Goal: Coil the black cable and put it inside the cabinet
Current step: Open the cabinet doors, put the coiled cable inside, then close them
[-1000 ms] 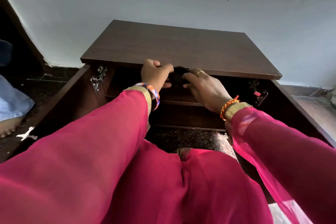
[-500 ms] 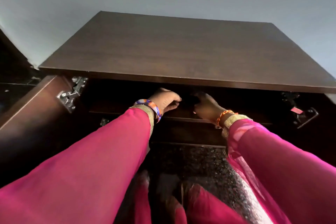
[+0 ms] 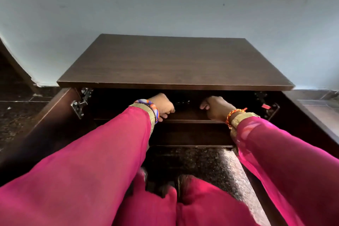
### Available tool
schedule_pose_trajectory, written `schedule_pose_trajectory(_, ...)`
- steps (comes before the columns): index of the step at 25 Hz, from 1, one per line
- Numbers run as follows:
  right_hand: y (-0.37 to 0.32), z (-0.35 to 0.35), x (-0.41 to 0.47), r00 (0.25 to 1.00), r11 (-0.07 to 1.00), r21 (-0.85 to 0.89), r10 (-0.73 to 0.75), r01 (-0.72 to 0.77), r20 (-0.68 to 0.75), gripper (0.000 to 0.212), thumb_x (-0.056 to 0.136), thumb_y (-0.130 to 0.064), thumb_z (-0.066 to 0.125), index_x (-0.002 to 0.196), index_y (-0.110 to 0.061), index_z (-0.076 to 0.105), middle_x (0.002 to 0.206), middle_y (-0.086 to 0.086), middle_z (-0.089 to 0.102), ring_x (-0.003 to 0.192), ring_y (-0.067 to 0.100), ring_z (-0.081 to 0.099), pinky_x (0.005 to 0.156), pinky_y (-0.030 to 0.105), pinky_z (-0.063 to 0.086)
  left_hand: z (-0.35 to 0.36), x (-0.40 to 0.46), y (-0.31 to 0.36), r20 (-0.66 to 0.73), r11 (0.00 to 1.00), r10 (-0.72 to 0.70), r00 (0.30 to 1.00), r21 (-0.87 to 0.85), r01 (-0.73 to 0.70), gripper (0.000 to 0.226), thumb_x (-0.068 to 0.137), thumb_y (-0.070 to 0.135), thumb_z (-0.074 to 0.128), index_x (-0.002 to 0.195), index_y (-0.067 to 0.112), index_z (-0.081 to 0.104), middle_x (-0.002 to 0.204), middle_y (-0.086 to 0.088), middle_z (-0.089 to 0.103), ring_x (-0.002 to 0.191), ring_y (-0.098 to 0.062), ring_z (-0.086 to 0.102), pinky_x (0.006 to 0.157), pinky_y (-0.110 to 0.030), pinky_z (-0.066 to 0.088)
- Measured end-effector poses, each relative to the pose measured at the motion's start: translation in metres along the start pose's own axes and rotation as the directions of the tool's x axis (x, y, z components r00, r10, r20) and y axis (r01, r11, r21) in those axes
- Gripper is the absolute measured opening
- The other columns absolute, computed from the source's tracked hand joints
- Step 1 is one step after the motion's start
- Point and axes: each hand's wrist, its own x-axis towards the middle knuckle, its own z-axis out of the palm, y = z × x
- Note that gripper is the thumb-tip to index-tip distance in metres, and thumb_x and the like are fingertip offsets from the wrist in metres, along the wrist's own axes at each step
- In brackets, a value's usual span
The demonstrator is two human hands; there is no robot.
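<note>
While both pink sleeves reach over the speckled floor (image 3: 211,167) into the open cabinet (image 3: 176,64), the left hand (image 3: 162,105) and right hand (image 3: 215,107) rest apart, fingers curled, on its upper shelf (image 3: 187,114); the black cable (image 3: 181,102) lies between them, barely visible in the shadow.

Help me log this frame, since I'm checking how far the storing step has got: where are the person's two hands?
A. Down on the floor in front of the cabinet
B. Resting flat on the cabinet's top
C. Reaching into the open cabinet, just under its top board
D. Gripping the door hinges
C: the left hand and right hand are both inside the open cabinet, below its top board, over the shelf.
</note>
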Motion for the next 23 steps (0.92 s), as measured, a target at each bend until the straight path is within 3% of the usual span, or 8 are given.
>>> schedule_pose_trajectory(4, 0.028, -0.047, -0.075, 0.923, 0.884, -0.413, 0.051, -0.219, -0.381, 0.035, 0.085, -0.019, 0.052, 0.119, -0.020, 0.059, 0.128, 0.011, 0.057, 0.121, 0.033, 0.050, 0.095, 0.041, 0.044, 0.022, -0.067, 0.031, 0.120, 0.989, 0.075, 0.990, 0.114, -0.089, 0.032, 0.089, 0.015, 0.053, 0.117, 0.001, 0.057, 0.088, -0.006, 0.057, 0.091, -0.023, 0.056, 0.076, -0.034, 0.046)
schedule_pose_trajectory(6, 0.054, -0.067, -0.109, 0.855, 0.800, -0.402, 0.246, -0.445, -0.457, 0.043, 0.087, -0.027, 0.052, 0.127, -0.011, 0.050, 0.133, 0.016, 0.050, 0.125, 0.036, 0.044, 0.099, 0.044, 0.039, 0.038, -0.093, 0.047, 0.153, 0.980, 0.135, 0.979, 0.127, -0.155, 0.035, 0.089, 0.015, 0.053, 0.121, 0.000, 0.055, 0.101, -0.010, 0.057, 0.093, -0.024, 0.056, 0.079, -0.034, 0.046)
schedule_pose_trajectory(10, 0.088, -0.084, -0.167, 0.827, 0.852, -0.047, 0.490, -0.521, -0.276, 0.037, 0.098, -0.013, 0.037, 0.128, 0.004, 0.049, 0.136, 0.022, 0.051, 0.127, 0.034, 0.048, 0.096, 0.030, 0.043, 0.069, -0.137, 0.065, 0.308, 0.957, 0.172, 0.936, 0.174, -0.233, 0.042, 0.091, 0.015, 0.052, 0.130, -0.001, 0.047, 0.130, -0.018, 0.055, 0.118, -0.030, 0.056, 0.096, -0.039, 0.046)
schedule_pose_trajectory(15, 0.088, -0.075, -0.177, 0.802, 0.829, 0.393, 0.522, -0.397, -0.291, 0.028, 0.075, -0.009, 0.072, 0.096, 0.008, 0.066, 0.089, 0.021, 0.064, 0.083, 0.029, 0.061, 0.056, 0.024, 0.038, 0.081, -0.154, 0.065, 0.453, 0.944, 0.165, 0.876, 0.185, -0.273, 0.054, 0.087, 0.023, 0.060, 0.134, 0.000, 0.045, 0.136, -0.020, 0.051, 0.123, -0.032, 0.053, 0.102, -0.040, 0.044)
schedule_pose_trajectory(17, 0.074, -0.059, -0.165, 0.823, 0.711, 0.623, 0.538, -0.327, -0.182, 0.029, 0.069, -0.015, 0.079, 0.083, 0.004, 0.063, 0.081, 0.017, 0.063, 0.069, 0.024, 0.059, 0.052, 0.026, 0.045, 0.087, -0.152, 0.062, 0.484, 0.949, 0.172, 0.858, 0.154, -0.277, 0.048, 0.086, 0.022, 0.062, 0.127, 0.001, 0.050, 0.126, -0.020, 0.055, 0.117, -0.031, 0.055, 0.100, -0.038, 0.045)
schedule_pose_trajectory(19, 0.051, -0.042, -0.147, 0.846, 0.469, 0.856, 0.527, -0.218, -0.074, 0.022, 0.074, -0.008, 0.075, 0.083, 0.001, 0.057, 0.086, 0.019, 0.062, 0.065, 0.024, 0.061, 0.043, 0.026, 0.052, 0.090, -0.143, 0.055, 0.464, 0.944, 0.214, 0.860, 0.127, -0.303, 0.037, 0.084, 0.018, 0.063, 0.117, 0.003, 0.058, 0.107, -0.012, 0.057, 0.106, -0.027, 0.053, 0.085, -0.035, 0.050)
schedule_pose_trajectory(21, 0.025, -0.029, -0.128, 0.858, 0.271, 0.951, 0.513, -0.147, -0.014, 0.019, 0.085, -0.002, 0.062, 0.072, -0.001, 0.048, 0.078, 0.017, 0.054, 0.058, 0.019, 0.052, 0.034, 0.021, 0.047, 0.083, -0.126, 0.046, 0.331, 0.921, 0.304, 0.893, 0.136, -0.364, 0.032, 0.084, 0.013, 0.063, 0.113, -0.001, 0.060, 0.086, -0.004, 0.055, 0.098, -0.022, 0.051, 0.071, -0.032, 0.052)
schedule_pose_trajectory(23, 0.012, -0.013, -0.095, 0.882, 0.194, 0.973, 0.471, -0.126, 0.020, 0.034, 0.093, -0.008, 0.049, 0.061, -0.008, 0.039, 0.066, 0.010, 0.044, 0.054, 0.016, 0.044, 0.042, 0.017, 0.045, 0.067, -0.109, 0.038, 0.201, 0.891, 0.367, 0.908, 0.207, -0.405, 0.029, 0.086, 0.012, 0.059, 0.112, 0.000, 0.062, 0.081, -0.004, 0.055, 0.090, -0.021, 0.054, 0.064, -0.028, 0.051)
